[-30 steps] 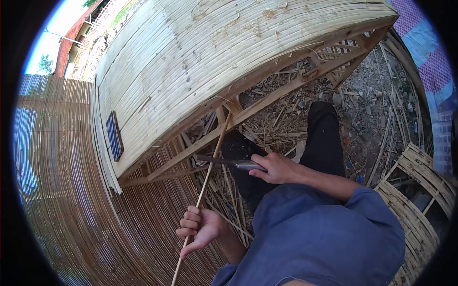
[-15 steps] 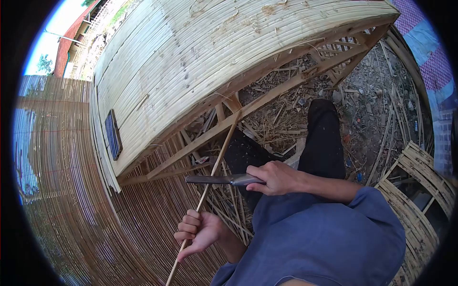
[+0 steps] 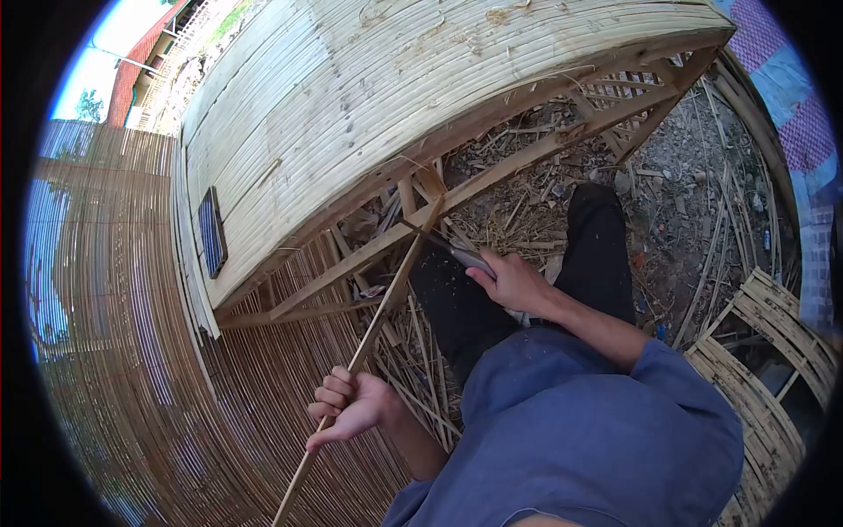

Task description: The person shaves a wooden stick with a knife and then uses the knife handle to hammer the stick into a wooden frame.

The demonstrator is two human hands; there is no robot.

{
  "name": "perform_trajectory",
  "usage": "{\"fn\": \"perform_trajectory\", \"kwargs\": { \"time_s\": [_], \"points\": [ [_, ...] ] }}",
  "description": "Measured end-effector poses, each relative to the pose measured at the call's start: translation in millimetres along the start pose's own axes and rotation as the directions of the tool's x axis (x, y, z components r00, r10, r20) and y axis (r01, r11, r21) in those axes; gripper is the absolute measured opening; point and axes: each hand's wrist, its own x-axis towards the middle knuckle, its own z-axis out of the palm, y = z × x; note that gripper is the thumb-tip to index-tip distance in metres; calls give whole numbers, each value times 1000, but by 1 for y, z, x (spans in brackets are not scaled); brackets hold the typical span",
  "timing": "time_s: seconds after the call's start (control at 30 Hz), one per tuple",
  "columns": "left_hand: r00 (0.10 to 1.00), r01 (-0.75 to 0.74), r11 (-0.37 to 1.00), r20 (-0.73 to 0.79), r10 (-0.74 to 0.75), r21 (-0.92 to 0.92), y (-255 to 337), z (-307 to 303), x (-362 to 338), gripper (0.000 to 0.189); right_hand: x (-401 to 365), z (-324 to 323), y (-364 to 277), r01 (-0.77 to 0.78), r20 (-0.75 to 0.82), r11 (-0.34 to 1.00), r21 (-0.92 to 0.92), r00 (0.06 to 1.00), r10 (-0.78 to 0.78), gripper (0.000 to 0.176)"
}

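A long, thin bamboo strip (image 3: 373,336) slants from the lower left up to the wooden crossbar of the table, its far end resting against the frame. My left hand (image 3: 353,406) is closed around its lower part, thumb lying along it. In my right hand (image 3: 516,285) is the grey handle of a knife (image 3: 472,259). The knife's dark blade lies across the strip near its upper end, just below the crossbar (image 3: 502,181). The blade's exact contact with the strip is hard to make out.
A bamboo-slat table (image 3: 290,132) stands before me, with a phone (image 3: 212,233) and shavings on top. At left hangs a bamboo screen (image 3: 105,307). Wood scraps (image 3: 505,228) litter the ground around my legs. A curved slatted bamboo piece (image 3: 746,386) lies at right.
My right hand has pushed the knife up and away along the strip toward the crossbar. My left hand, still gripping the strip, has shifted slightly left and up.
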Motion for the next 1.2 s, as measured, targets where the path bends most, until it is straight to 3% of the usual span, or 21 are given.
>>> {"fn": "perform_trajectory", "kwargs": {
  "time_s": [0.07, 0.17, 0.23, 0.27, 0.3, 0.4, 0.43, 0.57, 0.7, 0.8, 0.83, 0.93, 1.03, 1.13, 1.17, 1.2],
  "points": [
    [996, 26, 998, 86, -21, -59, 2, -3, -2, 66, -9, -5, -11, 72, 11, 993, -95, 997, -72, 31],
    [982, 3, 997, 188, 11, -75, 4, 5, -13, 66, -19, -6, -24, 368, 147, 926, -83, 924, -354, 33],
    [955, -5, 994, 294, 36, -106, 4, 7, -17, 66, -13, -6, -18, 361, 103, 927, -103, 930, -352, 34],
    [961, -14, 995, 274, 40, -98, 4, 7, -20, 66, -9, -3, -11, 357, 84, 928, -109, 933, -349, 34],
    [967, -23, 996, 252, 45, -89, 3, 8, -23, 66, -1, 5, 1, 181, -1, 982, -53, 983, -182, 35],
    [961, -26, 994, 273, 53, -102, 7, 9, -26, 66, 19, -7, 24, 80, -100, 985, -155, 990, -96, 36],
    [953, -20, 994, 298, 53, -112, 5, 10, -26, 66, 14, -9, 19, 30, -55, 992, -124, 998, -37, 37],
    [953, -48, 996, 294, 68, -75, 3, 19, -29, 66, -17, -21, -16, 169, 83, 982, -88, 983, -162, 37],
    [943, -38, 997, 328, 59, -70, 5, 19, -26, 66, -11, 1, 4, 401, 69, 916, -13, 914, -399, 35],
    [968, -39, 998, 248, 49, -43, 6, 18, -22, 66, 17, 24, 31, -29, -128, 983, 179, 990, 53, 33],
    [978, -41, 999, 202, 46, -31, 5, 18, -21, 66, 12, 16, 29, 8, -152, 996, 88, 988, 6, 31],
    [986, -44, 999, 162, 45, -10, 4, 14, -16, 65, -8, 1, 6, 38, -70, 998, 42, 997, -35, 31],
    [976, -29, 999, 215, 36, -37, 5, 16, -16, 65, -17, -5, -5, 374, 142, 926, -58, 921, -363, 38],
    [951, -20, 998, 308, 37, -58, 5, 14, -19, 65, 4, 3, 25, 427, 160, 904, -23, 894, -418, 37],
    [958, -24, 998, 283, 37, -50, 6, 14, -19, 65, 13, 23, 38, 210, -40, 977, 26, 977, -209, 36],
    [965, -30, 998, 257, 42, -51, 5, 15, -20, 65, 15, 25, 36, 134, -74, 990, 32, 989, -131, 36]
  ]
}}
